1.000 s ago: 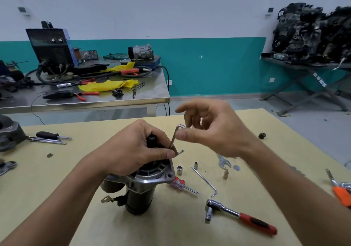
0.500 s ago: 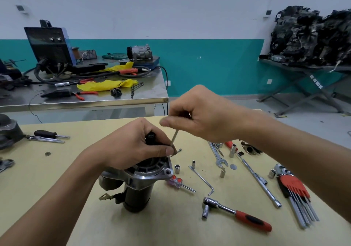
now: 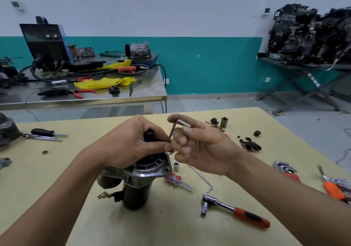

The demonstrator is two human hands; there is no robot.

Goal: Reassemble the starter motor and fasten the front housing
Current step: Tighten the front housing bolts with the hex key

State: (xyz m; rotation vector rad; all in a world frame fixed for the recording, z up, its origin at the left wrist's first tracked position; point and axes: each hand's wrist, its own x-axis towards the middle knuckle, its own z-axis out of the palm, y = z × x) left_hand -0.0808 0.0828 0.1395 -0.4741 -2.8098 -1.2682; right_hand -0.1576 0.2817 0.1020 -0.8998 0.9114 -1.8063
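The starter motor [image 3: 137, 193] stood upright near the middle of the yellow table [image 3: 53, 181], its silver front housing [image 3: 152, 171] on top. The left hand [image 3: 131, 143] gripped the upper end of the motor, fingers curled round the dark nose, thumb by the flange of the housing. The right hand [image 3: 201, 149] pinched the short arm of an L-shaped hex key [image 3: 172, 132] between thumb and forefinger, the long leg pointing down to the flange beside the left thumb, while a ratchet [image 3: 235, 210], a small screwdriver [image 3: 175, 179] and a socket [image 3: 176, 165] lay on the table just right of the motor.
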